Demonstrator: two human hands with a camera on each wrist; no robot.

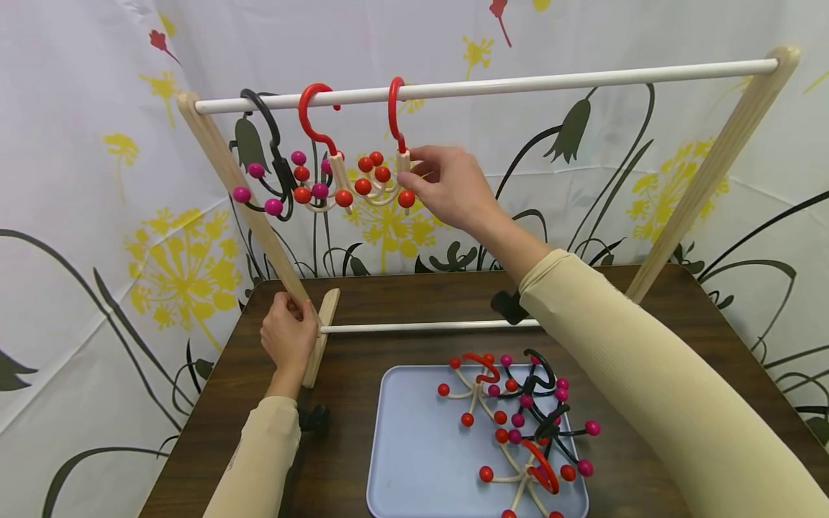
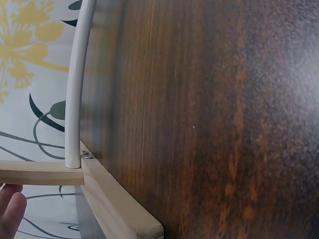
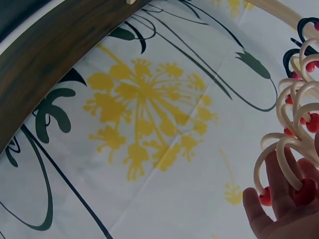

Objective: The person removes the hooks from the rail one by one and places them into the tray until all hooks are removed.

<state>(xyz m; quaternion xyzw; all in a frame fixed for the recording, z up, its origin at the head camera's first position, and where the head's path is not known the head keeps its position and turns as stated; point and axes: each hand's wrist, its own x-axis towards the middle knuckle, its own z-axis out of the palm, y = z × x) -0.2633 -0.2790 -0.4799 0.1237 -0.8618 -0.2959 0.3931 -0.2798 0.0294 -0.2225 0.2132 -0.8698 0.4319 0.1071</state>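
Note:
My right hand [image 1: 450, 185] pinches the cream stem of a red-hooked hanger [image 1: 393, 119], whose hook is over the white top rod [image 1: 492, 88]. Curved cream arms end in red balls, seen near my fingers in the right wrist view. My left hand [image 1: 289, 334] grips the lower part of the wooden left post [image 1: 249, 208]; the left wrist view catches only its fingertips [image 2: 12, 214] at that post. Left of the held hanger, another red-hooked hanger [image 1: 311, 119] hangs on the rod, then black hangers [image 1: 270, 129] with magenta balls, partly overlapping.
A pale blue tray [image 1: 414, 439] on the dark wooden table [image 1: 350, 424] bears several more ball-tipped hangers [image 1: 478, 392], red-hooked and black, bunched at its right side. A white lower rod [image 1: 427, 327] joins the rack's posts. Behind stands a flower-patterned curtain [image 1: 414, 43].

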